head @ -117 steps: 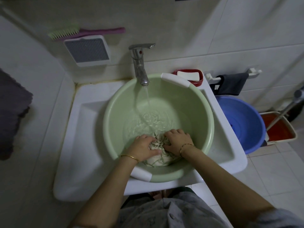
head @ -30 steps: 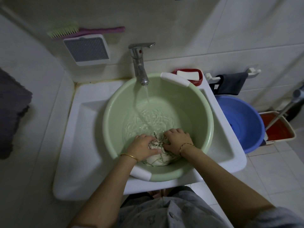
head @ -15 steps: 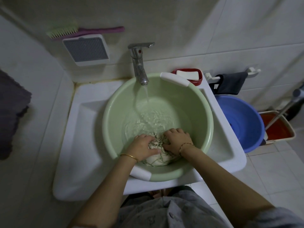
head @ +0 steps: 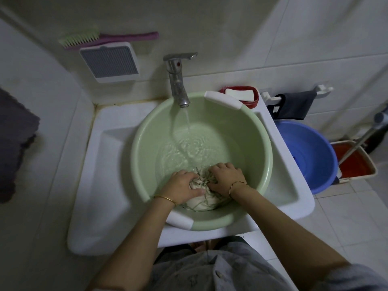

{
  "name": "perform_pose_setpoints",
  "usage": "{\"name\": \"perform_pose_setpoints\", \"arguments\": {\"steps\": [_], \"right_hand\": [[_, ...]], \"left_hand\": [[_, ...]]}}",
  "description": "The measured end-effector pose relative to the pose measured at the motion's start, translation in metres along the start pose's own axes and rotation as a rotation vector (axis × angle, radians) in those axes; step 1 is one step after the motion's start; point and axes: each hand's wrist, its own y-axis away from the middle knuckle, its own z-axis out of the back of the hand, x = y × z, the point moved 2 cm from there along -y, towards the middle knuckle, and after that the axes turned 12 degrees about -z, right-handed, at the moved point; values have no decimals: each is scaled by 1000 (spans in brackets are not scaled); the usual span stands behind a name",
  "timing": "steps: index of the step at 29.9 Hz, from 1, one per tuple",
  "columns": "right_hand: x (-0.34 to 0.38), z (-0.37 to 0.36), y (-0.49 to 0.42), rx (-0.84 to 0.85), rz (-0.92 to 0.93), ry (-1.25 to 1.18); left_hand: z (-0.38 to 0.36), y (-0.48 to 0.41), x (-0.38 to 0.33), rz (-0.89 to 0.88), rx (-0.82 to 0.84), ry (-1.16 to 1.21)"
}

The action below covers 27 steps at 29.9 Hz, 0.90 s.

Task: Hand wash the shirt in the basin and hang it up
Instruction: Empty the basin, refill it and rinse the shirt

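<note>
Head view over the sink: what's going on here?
A person is washing a bunched cream, green-striped shirt in a round pale green plastic basin that sits in a white sink. The left hand and right hand both grip the wet bundle at the basin's near side. The chrome tap runs into the basin, which holds shallow water. The shirt is not yet hung up.

On the wall ahead of you a brush (head: 84, 39) rests over a white vent (head: 109, 61); to your right a soap bar (head: 239, 94) sits in a red dish (head: 255, 100); a dark cloth (head: 296, 105) hangs on a rail (head: 323, 89) above a blue tub (head: 304, 148).
</note>
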Motion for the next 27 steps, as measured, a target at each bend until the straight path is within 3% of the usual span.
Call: {"name": "perform_pose_setpoints", "arguments": {"steps": [27], "right_hand": [[0,0,-1,4,-3,4]], "left_hand": [[0,0,0,17,1,3]]}}
